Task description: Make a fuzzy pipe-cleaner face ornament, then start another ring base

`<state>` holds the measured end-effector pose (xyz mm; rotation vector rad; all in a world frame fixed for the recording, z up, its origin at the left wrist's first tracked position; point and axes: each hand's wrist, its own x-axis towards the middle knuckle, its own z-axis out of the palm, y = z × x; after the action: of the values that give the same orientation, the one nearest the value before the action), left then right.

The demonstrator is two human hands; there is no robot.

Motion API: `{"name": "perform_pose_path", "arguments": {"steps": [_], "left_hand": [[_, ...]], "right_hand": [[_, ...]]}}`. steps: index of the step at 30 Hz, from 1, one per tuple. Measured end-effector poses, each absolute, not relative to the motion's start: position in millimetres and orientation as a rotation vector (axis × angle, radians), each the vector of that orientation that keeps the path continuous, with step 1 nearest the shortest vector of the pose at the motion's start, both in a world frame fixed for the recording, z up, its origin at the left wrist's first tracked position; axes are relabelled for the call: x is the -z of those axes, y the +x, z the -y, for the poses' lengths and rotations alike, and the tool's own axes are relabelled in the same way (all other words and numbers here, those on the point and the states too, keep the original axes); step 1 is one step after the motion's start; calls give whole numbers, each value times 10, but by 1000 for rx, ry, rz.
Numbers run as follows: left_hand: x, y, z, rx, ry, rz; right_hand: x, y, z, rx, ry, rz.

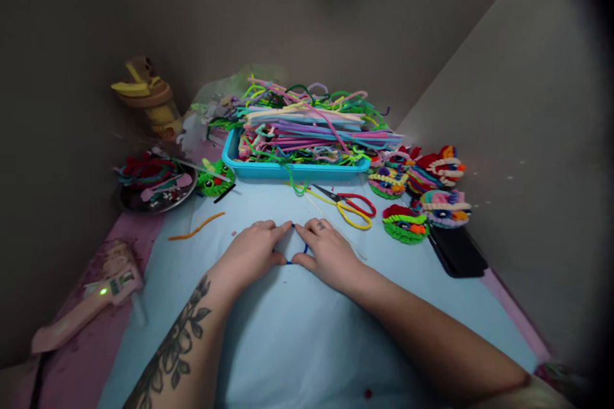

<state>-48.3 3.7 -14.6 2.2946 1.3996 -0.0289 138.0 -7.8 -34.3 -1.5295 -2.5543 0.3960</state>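
My left hand (259,246) and my right hand (329,252) face each other low over the light blue table cover (297,345). Between them is a dark blue pipe cleaner (306,248) bent into a loop, with the fingers and thumbs of both hands closed on its edges. Parts of the loop are hidden under the fingertips. Just beyond my right hand lie scissors (352,209) with red and yellow handles, their blades apart. An orange pipe cleaner (196,228) rests on the cover to the left of my left hand.
A blue tray (297,170) heaped with coloured pipe cleaners stands at the back. Several fuzzy bird-like figures (405,225) and a black phone-like slab (458,252) are at right. At left are a green figure (214,177), a metal bowl (158,204) and a pink glue gun (91,307).
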Motion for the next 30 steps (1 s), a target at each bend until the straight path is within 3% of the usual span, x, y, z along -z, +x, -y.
{"name": "perform_pose_path", "arguments": {"steps": [10,22,30], "left_hand": [[20,-300,-127,374,2431,-1480],[73,-425,-78,161,2371,-1500],[103,-506,-59,73,2338,-1483]], "right_hand": [[340,1362,32,-394,-1524,2620],[424,1421,113,-537,-1386,2283],[427,1339,115,-454,-1475,2476]]}}
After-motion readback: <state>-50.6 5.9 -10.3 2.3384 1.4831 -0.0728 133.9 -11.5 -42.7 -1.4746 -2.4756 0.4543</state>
